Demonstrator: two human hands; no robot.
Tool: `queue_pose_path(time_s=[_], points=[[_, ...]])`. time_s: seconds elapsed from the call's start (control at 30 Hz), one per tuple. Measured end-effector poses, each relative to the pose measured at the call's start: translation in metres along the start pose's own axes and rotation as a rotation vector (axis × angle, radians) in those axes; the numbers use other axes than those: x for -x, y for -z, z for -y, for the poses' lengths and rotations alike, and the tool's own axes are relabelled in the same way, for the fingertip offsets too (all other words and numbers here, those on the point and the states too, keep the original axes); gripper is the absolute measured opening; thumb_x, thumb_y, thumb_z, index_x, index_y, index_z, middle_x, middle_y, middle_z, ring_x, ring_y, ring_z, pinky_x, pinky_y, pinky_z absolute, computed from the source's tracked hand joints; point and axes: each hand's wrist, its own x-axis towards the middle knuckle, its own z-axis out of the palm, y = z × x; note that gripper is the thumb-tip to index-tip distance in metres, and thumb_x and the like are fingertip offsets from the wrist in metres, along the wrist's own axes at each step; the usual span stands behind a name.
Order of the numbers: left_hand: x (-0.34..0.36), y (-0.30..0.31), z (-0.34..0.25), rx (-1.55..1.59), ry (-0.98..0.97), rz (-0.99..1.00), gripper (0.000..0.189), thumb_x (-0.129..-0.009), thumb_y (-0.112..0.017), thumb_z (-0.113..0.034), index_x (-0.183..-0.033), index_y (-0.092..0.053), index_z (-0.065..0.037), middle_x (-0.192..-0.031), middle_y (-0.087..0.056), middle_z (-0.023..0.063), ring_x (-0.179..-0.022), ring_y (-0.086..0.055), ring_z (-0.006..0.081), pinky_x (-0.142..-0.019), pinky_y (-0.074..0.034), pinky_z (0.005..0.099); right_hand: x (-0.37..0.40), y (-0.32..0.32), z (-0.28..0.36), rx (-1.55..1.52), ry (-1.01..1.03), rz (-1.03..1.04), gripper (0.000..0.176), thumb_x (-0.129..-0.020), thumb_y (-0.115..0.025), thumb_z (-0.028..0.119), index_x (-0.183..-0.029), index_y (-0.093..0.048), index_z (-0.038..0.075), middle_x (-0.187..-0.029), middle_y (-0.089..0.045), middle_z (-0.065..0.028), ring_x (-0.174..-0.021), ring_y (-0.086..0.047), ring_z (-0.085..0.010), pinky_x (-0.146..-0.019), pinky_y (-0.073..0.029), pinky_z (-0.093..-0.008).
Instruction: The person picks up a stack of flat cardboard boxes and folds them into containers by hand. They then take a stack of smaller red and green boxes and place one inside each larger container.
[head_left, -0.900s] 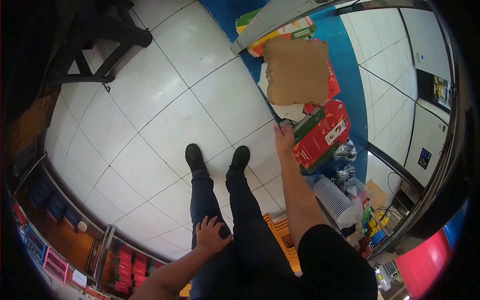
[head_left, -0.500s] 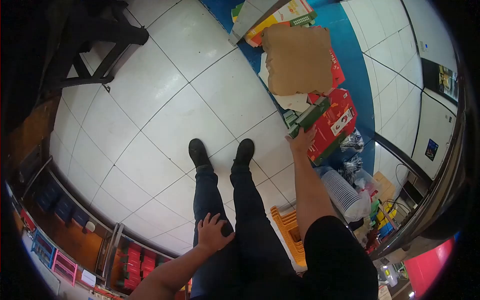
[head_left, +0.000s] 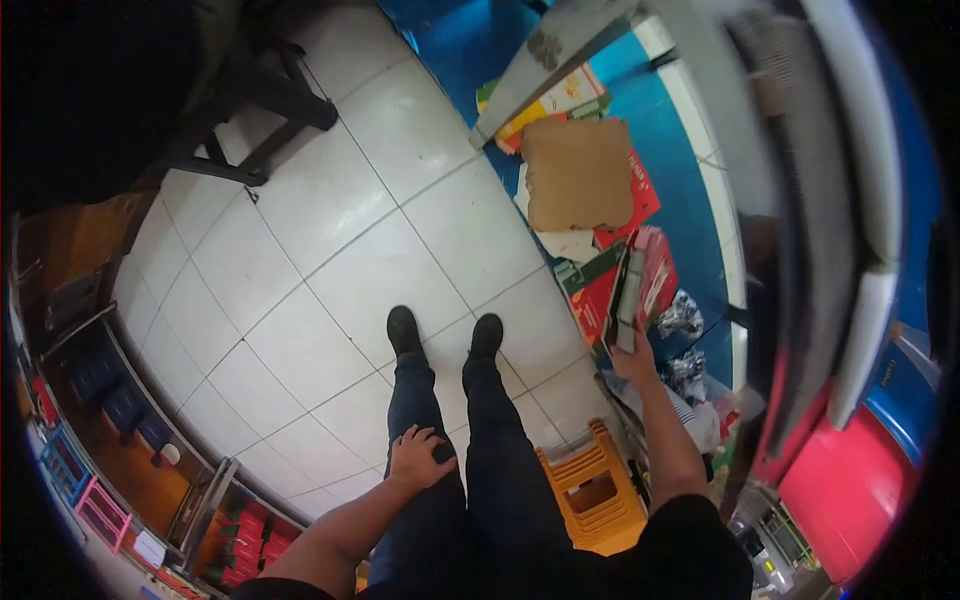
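My right hand [head_left: 633, 360] grips the near end of a red and green flattened cardboard box [head_left: 657, 268], which is tilted up with its edge towards me. Another red and green flattened box [head_left: 592, 302] lies under and beside it on the blue surface [head_left: 692, 205]. Just beyond, a brown cardboard sheet [head_left: 578, 178] with uneven edges tops more red and white printed cardboard. My left hand [head_left: 420, 458] rests on my left thigh near the knee, fingers spread, holding nothing.
An orange plastic stool [head_left: 600, 505] stands right of my legs. Shiny plastic-wrapped items [head_left: 682, 315] lie beyond my right hand. A grey metal leg [head_left: 555, 60] crosses the far cardboard. A dark stool [head_left: 260, 120] stands far left; a red seat [head_left: 845, 490] is at right.
My right hand has lifted and tilted the red and green box, uncovering another beneath it. My left hand stays on my thigh. The view has shifted, bringing grey and blue furniture in at right.
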Motion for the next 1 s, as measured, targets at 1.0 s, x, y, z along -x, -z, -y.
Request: queue_pose_path(time_s=[1.0], points=[[0.524,0.049,0.126,2.104,-1.705,-0.970,0.118,-0.056,-0.038,-0.097,-0.142,-0.039,-0.017,-0.136,-0.049,0.0153,-0.125,-0.045,0.0376,-0.101,-0.034,0.0625,0.374,-0.130,0.624,-0.940,0.511,2.020,0.072,-0.082,-0.050,0.046,-0.139,-0.039,0.004,-0.135,-0.048,-0.0187,-0.122,-0.048,-0.0406,-0.103,-0.036,-0.0592]])
